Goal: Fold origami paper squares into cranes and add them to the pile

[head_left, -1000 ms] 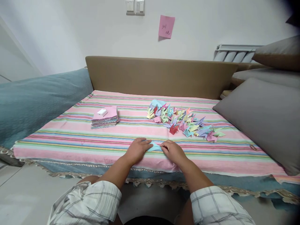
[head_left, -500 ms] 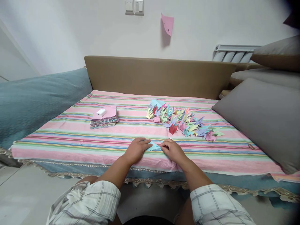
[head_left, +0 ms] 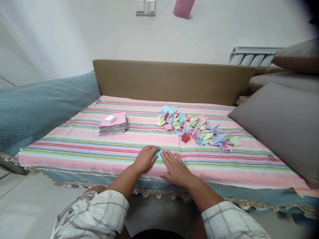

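A small piece of light blue folded paper (head_left: 159, 155) lies on the striped cloth near the front edge, mostly covered by my hands. My left hand (head_left: 146, 159) holds its left side down, with the thumb near and the fingers on the far side. My right hand (head_left: 176, 168) lies flat, palm down, over the right part, its fingers stretched out and thumb apart. Beyond my hands, to the right, several folded paper cranes (head_left: 196, 129) in many colours sit in a cluster. A light blue sheet (head_left: 169, 109) lies at their back left.
A stack of coloured paper squares (head_left: 113, 127) with a small white block (head_left: 110, 119) on top stands at the left. The striped cloth (head_left: 74, 142) covers the sofa seat. Grey cushions (head_left: 279, 126) are piled at the right; a brown backrest (head_left: 169, 81) runs behind.
My right hand has gone from pinching the paper's right tip to lying flat over it. Less of the blue paper shows. My left hand stays at its left side. The view has shifted slightly.
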A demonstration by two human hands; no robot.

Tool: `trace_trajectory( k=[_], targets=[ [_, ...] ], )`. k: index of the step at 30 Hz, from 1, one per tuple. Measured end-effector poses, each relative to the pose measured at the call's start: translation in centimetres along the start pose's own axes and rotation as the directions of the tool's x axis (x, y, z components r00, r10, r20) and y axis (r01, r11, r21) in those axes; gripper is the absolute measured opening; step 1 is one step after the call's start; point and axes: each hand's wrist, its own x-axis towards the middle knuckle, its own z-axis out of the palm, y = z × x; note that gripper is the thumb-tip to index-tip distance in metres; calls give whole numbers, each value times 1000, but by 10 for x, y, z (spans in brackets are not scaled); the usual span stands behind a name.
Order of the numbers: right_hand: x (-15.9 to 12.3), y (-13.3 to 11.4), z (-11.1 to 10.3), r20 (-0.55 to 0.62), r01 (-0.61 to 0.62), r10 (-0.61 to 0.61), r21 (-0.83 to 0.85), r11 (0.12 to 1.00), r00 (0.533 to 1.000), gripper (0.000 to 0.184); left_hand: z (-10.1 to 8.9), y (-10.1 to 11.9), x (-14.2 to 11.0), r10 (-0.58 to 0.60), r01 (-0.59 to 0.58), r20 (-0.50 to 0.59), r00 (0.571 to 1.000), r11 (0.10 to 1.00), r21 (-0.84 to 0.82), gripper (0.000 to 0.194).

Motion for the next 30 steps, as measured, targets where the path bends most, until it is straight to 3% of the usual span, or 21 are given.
trace_trajectory(
  k=[5, 17, 24, 30],
  targets=[
    [0, 3, 1, 4, -2, 2, -4, 1000, 1000, 74, -4, -4, -2, -152, 151, -33, 988, 988, -21, 26],
    [2, 1, 0, -24, -14, 14, -8, 1000, 1000, 65, -8, -14, -2, -263, 263, -102, 959, 965, -15, 22],
    [2, 1, 0, 11, -15, 16, -24, 1000, 1000, 62, -21, -20, 0, -323, 320, -19, 946, 944, -78, 10],
    [2, 0, -2, 19, -19, 20, -29, 999, 1000, 62, -30, -22, -1, -300, 300, -4, 954, 954, 2, 7]
  ],
)
